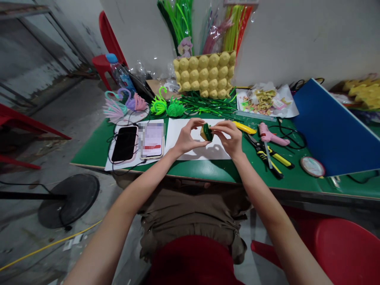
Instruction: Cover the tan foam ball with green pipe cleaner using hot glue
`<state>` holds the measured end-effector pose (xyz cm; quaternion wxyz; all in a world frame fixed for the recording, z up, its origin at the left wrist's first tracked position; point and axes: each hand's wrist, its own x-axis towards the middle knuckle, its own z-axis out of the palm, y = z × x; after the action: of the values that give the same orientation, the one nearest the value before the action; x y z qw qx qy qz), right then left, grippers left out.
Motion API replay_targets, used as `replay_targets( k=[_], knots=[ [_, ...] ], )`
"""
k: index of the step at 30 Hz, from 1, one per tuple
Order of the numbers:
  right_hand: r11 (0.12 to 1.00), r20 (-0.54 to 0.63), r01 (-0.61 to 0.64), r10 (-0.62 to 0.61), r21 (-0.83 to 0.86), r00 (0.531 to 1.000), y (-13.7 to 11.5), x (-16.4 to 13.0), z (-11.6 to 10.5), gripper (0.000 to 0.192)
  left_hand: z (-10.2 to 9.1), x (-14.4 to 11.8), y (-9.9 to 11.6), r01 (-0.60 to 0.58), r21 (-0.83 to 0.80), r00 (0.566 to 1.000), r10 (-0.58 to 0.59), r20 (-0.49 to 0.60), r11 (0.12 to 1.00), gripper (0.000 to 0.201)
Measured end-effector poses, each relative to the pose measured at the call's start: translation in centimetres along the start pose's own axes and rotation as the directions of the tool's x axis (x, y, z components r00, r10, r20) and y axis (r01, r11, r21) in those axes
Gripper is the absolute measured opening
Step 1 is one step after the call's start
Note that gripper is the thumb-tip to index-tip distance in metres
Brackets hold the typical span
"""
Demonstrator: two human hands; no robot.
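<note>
A small yellow egg-carton cup with dark green pipe cleaner around it [206, 132] is held up between my hands, over a white sheet of paper [178, 130]. My left hand [190, 136] grips its yellow side between thumb and fingers. On the green side, my right hand [229, 136] pinches with its fingertips. Just beyond the right hand lies a yellow utility knife [245, 127]. Loose dark green pipe cleaners [210, 105] are spread behind the paper, in front of a yellow egg carton [204, 73].
Left are two phones [124, 144] with black cords, pipe-cleaner swans [136, 102] and a water bottle [121, 75]. Right are a pink glue gun [268, 134], yellow-black pliers [267, 156], a tape roll [312, 166] and a leaning blue board [335, 130]. Scraps [261, 99] sit behind.
</note>
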<state>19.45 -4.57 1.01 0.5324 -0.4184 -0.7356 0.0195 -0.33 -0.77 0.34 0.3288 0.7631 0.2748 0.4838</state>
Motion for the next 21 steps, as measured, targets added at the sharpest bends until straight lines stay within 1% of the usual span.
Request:
replay_targets(
  k=[3,6,9,12,14,16,21],
  knots=[
    [1.000,0.000,0.011,-0.011,-0.024,1.000,0.1,-0.1,0.0,0.017,0.0,0.0,0.1,-0.012,0.018,1.000,0.012,-0.008,1.000,0.067],
    [0.995,-0.019,0.061,-0.062,-0.073,0.998,0.2,-0.3,0.1,0.016,-0.1,-0.1,0.0,-0.052,0.035,0.999,0.052,-0.008,0.998,0.065],
    [0.978,-0.045,0.137,-0.146,-0.158,0.988,0.4,-0.4,0.2,0.016,-0.1,-0.1,-0.3,-0.094,0.081,0.995,0.096,-0.014,0.992,0.064],
    [0.947,-0.097,0.227,-0.254,-0.227,0.962,0.5,-0.5,0.3,0.015,0.0,-0.1,-0.6,-0.157,0.137,0.987,0.161,-0.023,0.978,0.064],
    [0.931,-0.108,0.267,-0.301,-0.250,0.947,0.6,-0.4,0.4,0.014,0.0,-0.1,-0.8,-0.205,0.165,0.977,0.213,-0.029,0.965,0.063],
    [0.921,-0.084,0.278,-0.311,-0.273,0.947,0.7,-0.4,0.4,0.015,0.0,-0.2,-0.9,-0.240,0.192,0.967,0.251,-0.035,0.952,0.062],
    [0.915,-0.022,0.261,-0.281,-0.307,0.959,1.0,-0.5,0.4,0.017,-0.2,-0.3,-1.1,-0.284,0.274,0.953,0.301,-0.023,0.919,0.062]
  ],
)
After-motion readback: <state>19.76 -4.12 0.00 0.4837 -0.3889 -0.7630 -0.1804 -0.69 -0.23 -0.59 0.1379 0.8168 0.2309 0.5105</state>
